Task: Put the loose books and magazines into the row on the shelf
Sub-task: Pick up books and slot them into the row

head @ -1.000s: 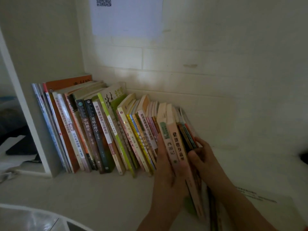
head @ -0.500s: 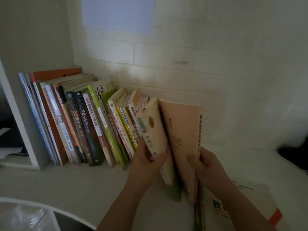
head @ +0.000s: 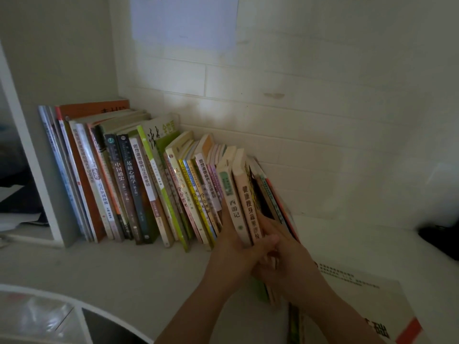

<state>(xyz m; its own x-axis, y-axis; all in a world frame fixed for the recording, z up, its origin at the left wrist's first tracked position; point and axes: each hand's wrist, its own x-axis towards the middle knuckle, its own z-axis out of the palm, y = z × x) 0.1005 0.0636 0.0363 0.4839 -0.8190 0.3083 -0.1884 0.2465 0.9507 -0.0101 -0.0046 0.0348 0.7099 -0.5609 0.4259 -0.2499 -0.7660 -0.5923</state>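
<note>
Left hand (head: 231,247) and right hand (head: 285,259) clasped around cream books (head: 238,194), spines reading 西游记 and 健康瘦身蔬果; row (head: 129,180) includes 中国通史, 基础心理学.

A row of books (head: 139,184) leans leftward against a white side panel (head: 57,170) on a pale shelf (head: 124,271), spines facing out, before a white brick wall (head: 310,125) bearing a taped paper sheet (head: 185,21). At the row's right end, a person's left hand (head: 233,247) and right hand (head: 280,254) meet around two cream paperbacks (head: 238,192) and several thinner volumes (head: 273,194), pressing them toward the row. A large white book with an orange corner (head: 372,309) lies flat on the shelf beside the right forearm.
</note>
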